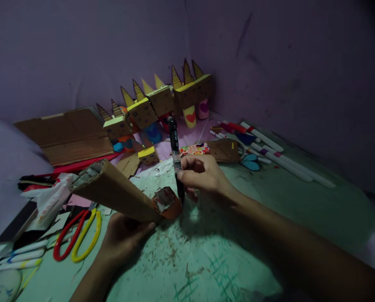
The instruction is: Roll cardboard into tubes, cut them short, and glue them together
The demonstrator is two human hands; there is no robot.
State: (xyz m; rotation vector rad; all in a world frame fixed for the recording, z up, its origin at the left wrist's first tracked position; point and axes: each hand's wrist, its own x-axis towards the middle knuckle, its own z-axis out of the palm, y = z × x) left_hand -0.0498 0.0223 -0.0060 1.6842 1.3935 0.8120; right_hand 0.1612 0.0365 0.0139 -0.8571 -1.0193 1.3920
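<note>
My left hand (124, 237) grips the narrow end of a brown cardboard cone (112, 191) that lies tilted, its wide mouth up and to the left. At the cone's tip sits a small orange paper ring (167, 203). My right hand (203, 174) is closed around a black pen (175, 153) held nearly upright, its lower tip down beside the ring. Both hands work just above a pale green table (269, 209).
A row of cardboard box figures with pointed horns (162, 100) lines the purple back wall. White markers (278, 157) lie at right. Red and yellow scissors (77, 235), paper scraps and more markers sit at left. A flat cardboard sheet (68, 134) leans behind.
</note>
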